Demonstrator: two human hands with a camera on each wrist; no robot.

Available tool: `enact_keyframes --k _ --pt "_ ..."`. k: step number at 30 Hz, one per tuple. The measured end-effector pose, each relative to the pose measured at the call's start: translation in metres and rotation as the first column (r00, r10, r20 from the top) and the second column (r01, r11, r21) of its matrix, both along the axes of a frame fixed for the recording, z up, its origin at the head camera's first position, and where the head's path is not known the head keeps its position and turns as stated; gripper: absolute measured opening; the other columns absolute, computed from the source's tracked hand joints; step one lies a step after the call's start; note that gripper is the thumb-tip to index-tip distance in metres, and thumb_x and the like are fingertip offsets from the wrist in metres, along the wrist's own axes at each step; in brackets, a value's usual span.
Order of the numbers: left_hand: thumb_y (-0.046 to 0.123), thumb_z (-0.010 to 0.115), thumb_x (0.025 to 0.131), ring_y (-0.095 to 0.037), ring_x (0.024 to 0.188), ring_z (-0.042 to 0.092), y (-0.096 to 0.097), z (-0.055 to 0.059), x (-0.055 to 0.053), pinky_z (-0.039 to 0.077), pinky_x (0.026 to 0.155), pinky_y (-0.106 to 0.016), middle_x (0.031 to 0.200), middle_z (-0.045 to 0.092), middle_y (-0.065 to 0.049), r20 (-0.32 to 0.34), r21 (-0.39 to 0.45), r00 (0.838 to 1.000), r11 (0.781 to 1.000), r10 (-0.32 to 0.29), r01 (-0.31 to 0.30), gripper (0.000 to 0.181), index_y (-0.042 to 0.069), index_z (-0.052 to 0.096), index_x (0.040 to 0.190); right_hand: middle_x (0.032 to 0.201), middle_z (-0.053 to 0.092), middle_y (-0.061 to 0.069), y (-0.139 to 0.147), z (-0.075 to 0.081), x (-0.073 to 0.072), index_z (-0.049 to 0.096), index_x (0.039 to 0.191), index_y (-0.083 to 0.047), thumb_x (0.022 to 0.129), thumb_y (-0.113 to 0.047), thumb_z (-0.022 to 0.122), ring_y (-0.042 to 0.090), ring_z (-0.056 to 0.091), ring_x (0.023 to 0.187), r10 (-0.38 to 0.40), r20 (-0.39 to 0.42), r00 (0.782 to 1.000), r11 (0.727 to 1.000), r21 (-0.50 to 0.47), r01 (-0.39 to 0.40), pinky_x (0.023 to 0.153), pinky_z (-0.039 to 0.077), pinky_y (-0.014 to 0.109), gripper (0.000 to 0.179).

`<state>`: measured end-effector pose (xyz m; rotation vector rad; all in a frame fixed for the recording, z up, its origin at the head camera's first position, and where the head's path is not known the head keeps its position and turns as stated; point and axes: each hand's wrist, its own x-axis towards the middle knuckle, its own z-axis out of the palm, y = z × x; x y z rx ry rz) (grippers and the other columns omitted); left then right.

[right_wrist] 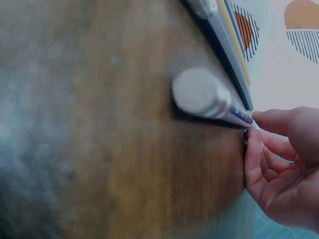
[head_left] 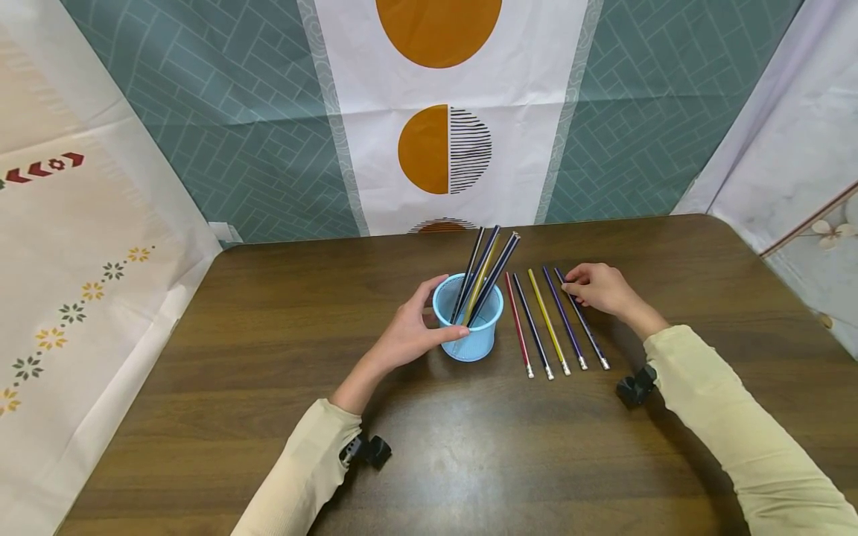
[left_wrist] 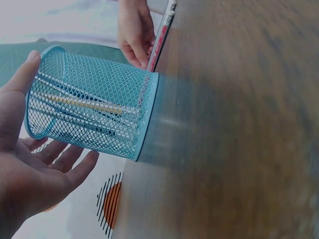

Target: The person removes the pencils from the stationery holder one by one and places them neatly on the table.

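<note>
A light blue mesh pencil cup [head_left: 471, 347] stands upright on the table, with several dark pencils and a yellow pencil [head_left: 480, 281] leaning in it. My left hand [head_left: 407, 333] holds the cup from its left side, thumb at the near rim and fingers round the back. To the right, my right hand [head_left: 601, 289] pinches the far end of a dark pencil [head_left: 590, 335], the rightmost in a row lying on the table. Close up in the right wrist view, that pencil's white eraser [right_wrist: 194, 92] faces the camera, and thumb and forefinger meet at its far part.
Between cup and right hand lie a red pencil [head_left: 518, 320], a dark blue pencil [head_left: 533, 326], a yellow pencil [head_left: 548, 320] and a purple-blue pencil [head_left: 565, 318], erasers toward me. The brown wooden table [head_left: 268, 357] ends at a patterned cloth [head_left: 255, 149] behind.
</note>
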<state>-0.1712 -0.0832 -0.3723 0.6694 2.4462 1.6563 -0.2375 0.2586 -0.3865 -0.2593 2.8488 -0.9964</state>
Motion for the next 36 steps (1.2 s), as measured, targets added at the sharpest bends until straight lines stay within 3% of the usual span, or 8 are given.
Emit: enact_keyframes --k 10,17,26,36 --pt "0.012 0.079 0.08 -0.03 0.112 0.056 0.001 0.001 0.0 0.05 0.091 -0.042 0.134 0.048 -0.013 0.025 0.025 1.0 1.0 0.001 -0.002 0.084 0.007 0.03 0.148 0.092 0.065 0.019 0.002 0.001 0.001 0.059 0.114 0.011 0.098 -0.014 0.058 0.02 0.063 0.071 0.003 0.033 0.999 1.0 -0.008 -0.003 0.062 0.054 0.031 0.03" --pt "0.013 0.079 0.08 -0.03 0.111 0.056 0.001 0.001 0.001 0.05 0.091 -0.043 0.135 0.048 -0.014 0.018 0.018 1.0 1.0 0.001 -0.002 0.084 0.006 0.03 0.148 0.087 0.064 0.015 0.003 0.003 0.003 0.059 0.115 0.01 0.098 -0.016 0.057 0.018 0.06 0.07 0.001 0.051 0.999 1.0 -0.023 0.001 0.062 0.054 0.031 0.031" --pt "0.013 0.079 0.08 -0.03 0.111 0.056 0.001 0.001 0.001 0.049 0.093 -0.045 0.134 0.048 -0.013 0.025 0.021 1.0 1.0 0.006 -0.007 0.085 0.007 0.03 0.148 0.089 0.064 0.017 0.007 0.006 0.004 0.06 0.112 0.011 0.099 -0.015 0.056 0.019 0.061 0.069 -0.02 0.021 1.0 0.999 -0.024 0.021 0.061 0.053 0.028 0.029" --pt "0.013 0.079 0.08 -0.032 0.111 0.057 0.0 -0.001 0.0 0.048 0.093 -0.047 0.134 0.048 -0.015 0.02 0.029 1.0 1.0 -0.007 0.006 0.084 0.006 0.03 0.148 0.092 0.063 0.019 0.007 0.022 0.011 0.06 0.111 0.008 0.1 -0.016 0.054 0.025 0.062 0.074 -0.026 -0.013 1.0 0.997 -0.068 0.025 0.061 0.051 0.025 0.027"
